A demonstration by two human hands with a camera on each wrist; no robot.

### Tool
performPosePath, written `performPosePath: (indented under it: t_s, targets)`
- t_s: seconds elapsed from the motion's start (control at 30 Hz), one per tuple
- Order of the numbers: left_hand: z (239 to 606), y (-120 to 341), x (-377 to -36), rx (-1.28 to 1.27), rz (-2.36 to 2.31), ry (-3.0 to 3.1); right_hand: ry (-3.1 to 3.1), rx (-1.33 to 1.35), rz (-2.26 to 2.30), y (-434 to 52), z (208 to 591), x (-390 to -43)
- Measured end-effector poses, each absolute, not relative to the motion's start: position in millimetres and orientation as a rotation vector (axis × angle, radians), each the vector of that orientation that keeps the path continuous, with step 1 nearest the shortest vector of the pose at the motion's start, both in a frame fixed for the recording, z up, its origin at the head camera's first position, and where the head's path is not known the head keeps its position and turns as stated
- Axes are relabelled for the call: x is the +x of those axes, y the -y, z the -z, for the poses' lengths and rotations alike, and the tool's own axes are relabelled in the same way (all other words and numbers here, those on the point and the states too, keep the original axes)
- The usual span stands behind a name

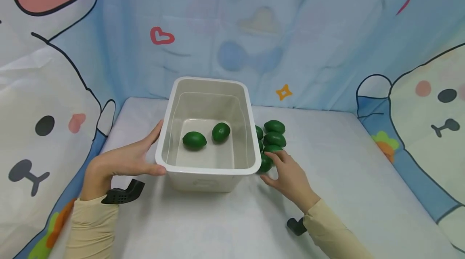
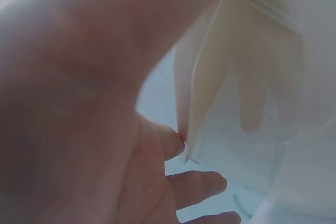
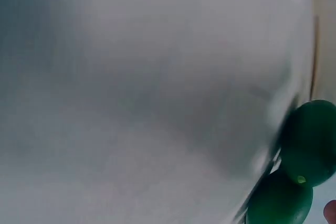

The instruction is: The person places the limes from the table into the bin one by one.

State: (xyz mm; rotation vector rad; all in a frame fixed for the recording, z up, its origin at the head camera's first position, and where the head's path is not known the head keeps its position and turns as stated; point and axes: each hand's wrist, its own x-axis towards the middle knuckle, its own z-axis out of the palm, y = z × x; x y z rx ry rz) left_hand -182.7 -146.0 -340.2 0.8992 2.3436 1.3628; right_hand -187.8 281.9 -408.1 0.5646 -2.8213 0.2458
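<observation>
A white plastic bin (image 1: 203, 174) stands on the table with two green limes, one lime (image 1: 194, 140) left of the other lime (image 1: 220, 132), on its floor. My left hand (image 1: 132, 158) rests against the bin's left side, thumb by the front corner and fingers stretched along the wall. To the right of the bin, my right hand (image 1: 290, 174) pinches the nearest lime (image 1: 266, 163) between thumb and fingers. Several more limes (image 1: 275, 139) lie in a cluster beyond it, partly hidden by the bin's rim. Two limes (image 3: 310, 142) show at the right wrist view's edge.
A white cloth covers the table (image 1: 327, 162). Behind it hangs a light blue printed curtain (image 1: 319, 49), with cartoon bears at both sides. A black wrist device (image 1: 124, 192) sits on my left wrist, another device (image 1: 296, 226) on my right.
</observation>
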Motion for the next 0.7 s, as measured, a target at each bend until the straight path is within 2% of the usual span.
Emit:
performPosePath:
  t_s: [0.23, 0.7]
  targets:
    - [341, 144, -181, 0.860, -1.359, -2.337, 2.647, 0.704, 0.024, -276, 419, -201]
    - [341, 145, -182, 0.879, -1.360, -2.312, 2.642, 0.776, 0.047, -271, 427, -205]
